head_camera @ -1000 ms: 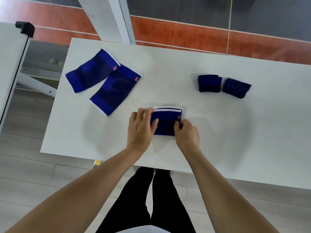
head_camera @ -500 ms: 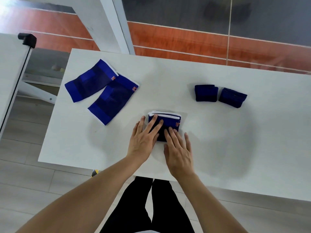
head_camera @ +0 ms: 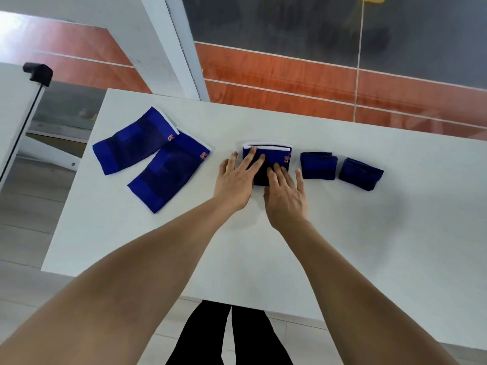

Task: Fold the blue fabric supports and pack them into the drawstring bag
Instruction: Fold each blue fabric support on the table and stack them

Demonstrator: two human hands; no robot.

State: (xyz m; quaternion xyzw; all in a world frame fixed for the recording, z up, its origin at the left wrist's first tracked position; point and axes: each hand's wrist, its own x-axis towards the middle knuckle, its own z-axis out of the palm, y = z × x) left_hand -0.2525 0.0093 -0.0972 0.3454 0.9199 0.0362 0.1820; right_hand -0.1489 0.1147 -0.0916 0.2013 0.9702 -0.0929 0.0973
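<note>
Both hands lie flat on the folded support (head_camera: 266, 160) mid-worktop (head_camera: 342, 246): left hand (head_camera: 235, 177) over its left half, right hand (head_camera: 286, 192) over its near right part. Fingers straight, pressing; neither grip curled round anything. Two finished folds (head_camera: 319, 165) (head_camera: 361, 173) sit just right of it, nearer the right hand. Two unfolded supports (head_camera: 134, 142) (head_camera: 168, 172) lie to the left, long axes slanting, nearer the left hand. No drawstring bag visible.

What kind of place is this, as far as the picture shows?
Probably an indoor workroom or office, not a home: a plain white table, pale floor tiles, and an orange-and-grey panelled wall behind a white post.
</note>
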